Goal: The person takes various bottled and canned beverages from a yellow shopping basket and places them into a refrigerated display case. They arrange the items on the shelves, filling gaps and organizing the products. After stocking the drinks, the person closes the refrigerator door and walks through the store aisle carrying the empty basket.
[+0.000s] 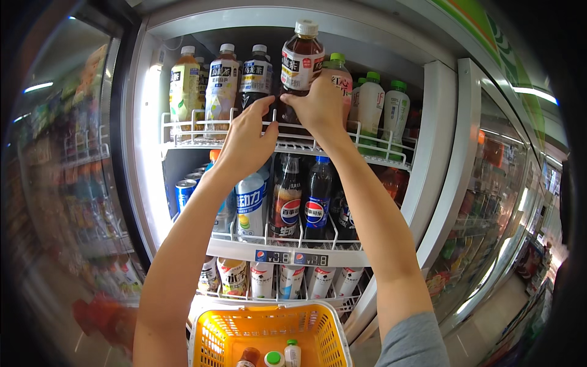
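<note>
My right hand (323,103) grips a white-capped bottle of dark tea (302,59) above the front rail of the fridge's top wire shelf (293,147). The bottle stands higher than those around it. Left of it, my left hand (252,130) is raised at the rail with thumb and fingers apart, holding nothing, just in front of a tea bottle with a dark label (255,75). To the right of my right hand are a pink-labelled bottle (340,82) and green-capped white bottles (371,103). Below my arms, a yellow plastic shopping basket (270,310) holds several small bottles.
The middle shelf carries cola bottles (285,206), a white-labelled drink bottle (250,202) and blue cans (185,190). White cartons or cups (291,280) line the lower shelf. An open glass door (124,137) stands at left, its frame close to my left arm; another fridge door (472,183) is at right.
</note>
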Demonstrator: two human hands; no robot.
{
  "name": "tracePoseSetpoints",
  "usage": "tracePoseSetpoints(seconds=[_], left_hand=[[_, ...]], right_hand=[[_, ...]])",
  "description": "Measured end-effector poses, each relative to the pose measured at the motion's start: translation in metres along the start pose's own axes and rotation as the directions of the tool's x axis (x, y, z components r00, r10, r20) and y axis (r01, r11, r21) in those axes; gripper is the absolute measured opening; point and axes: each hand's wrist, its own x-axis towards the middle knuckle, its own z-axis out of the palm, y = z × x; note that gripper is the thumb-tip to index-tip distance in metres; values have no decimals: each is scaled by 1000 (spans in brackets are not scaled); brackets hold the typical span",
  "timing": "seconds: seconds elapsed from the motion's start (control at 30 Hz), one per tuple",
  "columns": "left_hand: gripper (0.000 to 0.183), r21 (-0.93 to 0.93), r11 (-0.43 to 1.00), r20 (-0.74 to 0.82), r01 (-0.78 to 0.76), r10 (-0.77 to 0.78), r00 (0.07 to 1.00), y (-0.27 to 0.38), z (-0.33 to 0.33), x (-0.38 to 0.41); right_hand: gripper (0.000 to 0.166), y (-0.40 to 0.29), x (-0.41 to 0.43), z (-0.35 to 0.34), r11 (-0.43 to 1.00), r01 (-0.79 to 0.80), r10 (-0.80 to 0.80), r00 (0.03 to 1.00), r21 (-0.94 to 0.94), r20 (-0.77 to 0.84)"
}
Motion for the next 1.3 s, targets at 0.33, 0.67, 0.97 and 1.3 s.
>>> tracePoseSetpoints(seconds=[0.33, 0.67, 0.97, 1.3], left_hand=[[51, 52, 996, 36, -69, 67, 997, -17, 6, 4], [52, 68, 994, 65, -81, 77, 995, -19, 3, 6], [34, -183, 975, 11, 123, -123, 992, -9, -38, -101], [35, 301, 770, 472, 562, -633, 614, -53, -69, -390]], right_hand=[[66, -3, 30, 34, 932, -168, 247, 943, -321, 223], [60, 21, 29, 67, 942, -91, 171, 958, -323, 229], [41, -33, -90, 14, 887, 452, -459, 847, -92, -269], [27, -54, -364, 67, 886, -334, -224, 301, 322, 927]])
